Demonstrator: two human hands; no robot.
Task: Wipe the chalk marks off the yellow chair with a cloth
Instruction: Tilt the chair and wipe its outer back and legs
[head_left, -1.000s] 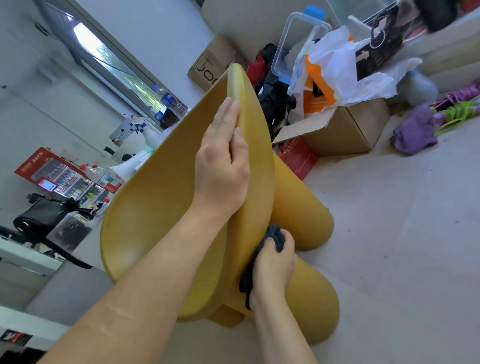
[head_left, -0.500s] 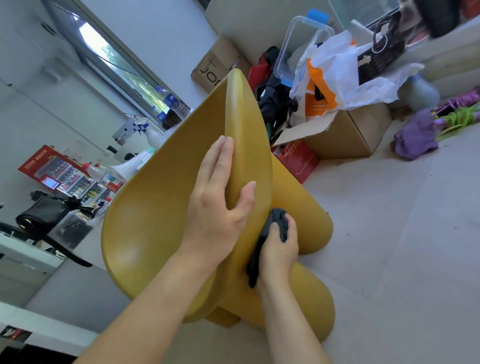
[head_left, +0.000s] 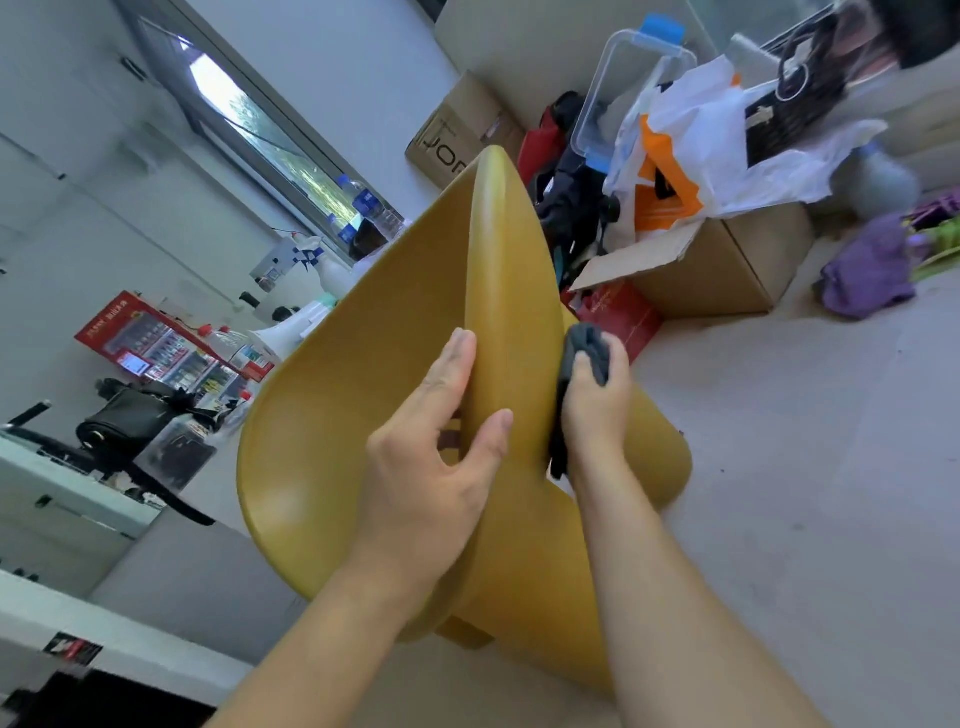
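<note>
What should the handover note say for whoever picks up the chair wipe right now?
Left hand: gripping the rim of the yellow chair, steadying it.
Right hand: shut on the dark cloth, pressed against the chair's outer side, behind the rim.
Done: no chalk marks show on the faces in view.
Left: the surface under the cloth is hidden; check it, keep wiping, then inspect the legs.
</note>
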